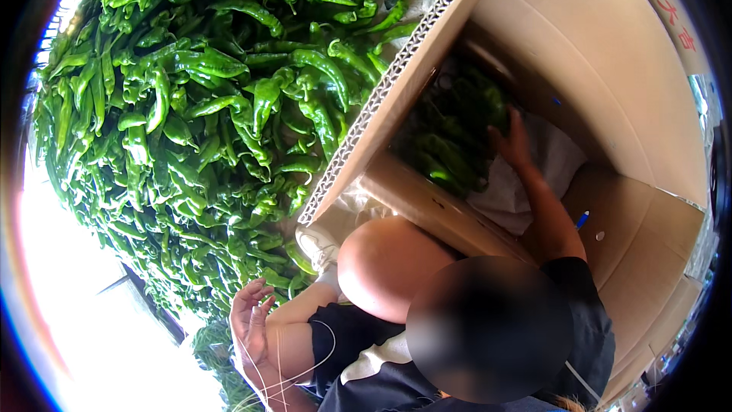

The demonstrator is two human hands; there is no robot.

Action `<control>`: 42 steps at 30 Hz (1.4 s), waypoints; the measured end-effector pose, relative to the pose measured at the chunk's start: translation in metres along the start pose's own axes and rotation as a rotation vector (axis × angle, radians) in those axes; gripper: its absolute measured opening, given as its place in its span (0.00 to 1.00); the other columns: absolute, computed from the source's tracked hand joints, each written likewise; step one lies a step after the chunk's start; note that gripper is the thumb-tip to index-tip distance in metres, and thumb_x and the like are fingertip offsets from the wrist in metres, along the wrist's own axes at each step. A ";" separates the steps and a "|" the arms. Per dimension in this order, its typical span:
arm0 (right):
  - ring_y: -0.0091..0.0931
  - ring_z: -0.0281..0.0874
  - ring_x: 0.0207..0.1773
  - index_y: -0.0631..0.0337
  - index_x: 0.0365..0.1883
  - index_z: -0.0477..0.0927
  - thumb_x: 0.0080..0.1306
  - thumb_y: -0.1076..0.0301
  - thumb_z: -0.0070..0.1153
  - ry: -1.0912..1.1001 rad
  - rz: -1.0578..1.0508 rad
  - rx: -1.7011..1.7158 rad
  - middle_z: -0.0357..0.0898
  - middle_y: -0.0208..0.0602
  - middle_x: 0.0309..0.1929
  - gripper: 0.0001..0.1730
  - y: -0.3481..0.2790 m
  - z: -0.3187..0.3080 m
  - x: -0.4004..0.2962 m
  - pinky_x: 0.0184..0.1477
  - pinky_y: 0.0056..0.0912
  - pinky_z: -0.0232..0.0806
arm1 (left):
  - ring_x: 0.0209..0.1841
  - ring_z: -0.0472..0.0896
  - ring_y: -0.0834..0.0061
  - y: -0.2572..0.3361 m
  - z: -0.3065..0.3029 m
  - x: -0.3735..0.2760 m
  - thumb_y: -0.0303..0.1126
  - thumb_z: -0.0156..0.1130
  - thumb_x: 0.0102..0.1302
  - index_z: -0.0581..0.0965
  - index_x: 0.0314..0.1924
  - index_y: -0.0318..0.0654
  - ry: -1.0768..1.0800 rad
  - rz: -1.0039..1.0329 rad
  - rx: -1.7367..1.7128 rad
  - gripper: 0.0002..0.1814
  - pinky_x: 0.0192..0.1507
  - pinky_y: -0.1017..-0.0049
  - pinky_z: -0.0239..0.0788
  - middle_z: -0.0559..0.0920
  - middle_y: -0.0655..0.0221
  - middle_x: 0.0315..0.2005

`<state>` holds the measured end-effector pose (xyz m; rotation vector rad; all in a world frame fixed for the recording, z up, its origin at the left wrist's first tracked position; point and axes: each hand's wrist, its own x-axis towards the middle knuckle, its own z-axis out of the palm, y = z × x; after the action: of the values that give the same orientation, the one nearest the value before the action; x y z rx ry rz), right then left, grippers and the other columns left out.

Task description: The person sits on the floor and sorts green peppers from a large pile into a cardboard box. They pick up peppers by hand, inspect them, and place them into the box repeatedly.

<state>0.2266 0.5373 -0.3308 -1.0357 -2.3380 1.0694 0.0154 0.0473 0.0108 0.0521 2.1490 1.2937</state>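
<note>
My right hand (510, 138) reaches down into a tall cardboard box (595, 51). Its fingers are spread at the edge of a dark heap of green peppers (452, 143) in the box. Shadow and blur hide whether it grips one. A pale sheet (537, 177) lies under and beside these peppers. My left hand (251, 317) hovers palm up by my leg, outside the box, its fingers loosely bent and apart, with nothing seen in them. Thin white strands (280, 377) cross in front of its wrist. A large pile of long green peppers (200, 109) spreads over the ground at the left.
The box's near flap (394, 74) stands between the pile and the opening. My bent knee (394, 269) presses close to the box wall, and a light shoe (316, 246) rests by the peppers. A small blue object (582, 219) shows against the box's inner side.
</note>
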 end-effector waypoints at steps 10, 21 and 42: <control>0.56 0.58 0.69 0.52 0.74 0.56 0.68 0.42 0.49 -0.096 -0.169 -0.565 0.54 0.55 0.73 0.42 -0.002 0.060 0.054 0.68 0.60 0.51 | 0.54 0.76 0.68 0.018 0.025 0.006 0.52 0.63 0.64 0.71 0.56 0.33 -0.009 -0.031 0.056 0.32 0.58 0.65 0.68 0.77 0.60 0.53; 0.50 0.60 0.69 0.56 0.73 0.57 0.67 0.45 0.51 -0.225 -0.193 -0.664 0.55 0.52 0.73 0.42 -0.038 0.122 0.054 0.70 0.52 0.52 | 0.59 0.76 0.67 0.034 0.009 0.013 0.28 0.59 0.68 0.72 0.58 0.30 -0.184 -0.073 -0.002 0.20 0.66 0.67 0.62 0.79 0.61 0.53; 0.34 0.70 0.61 0.72 0.64 0.66 0.75 0.68 0.44 0.625 -0.463 -0.072 0.69 0.48 0.62 0.22 -0.282 -0.204 0.024 0.63 0.36 0.64 | 0.53 0.73 0.58 0.012 -0.186 0.302 0.25 0.63 0.56 0.77 0.46 0.40 1.008 0.792 0.587 0.15 0.56 0.60 0.67 0.76 0.58 0.52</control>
<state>0.1970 0.5309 0.0168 -0.6655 -1.9552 0.4078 -0.3293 0.0092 -0.0664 0.6754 3.5728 1.1094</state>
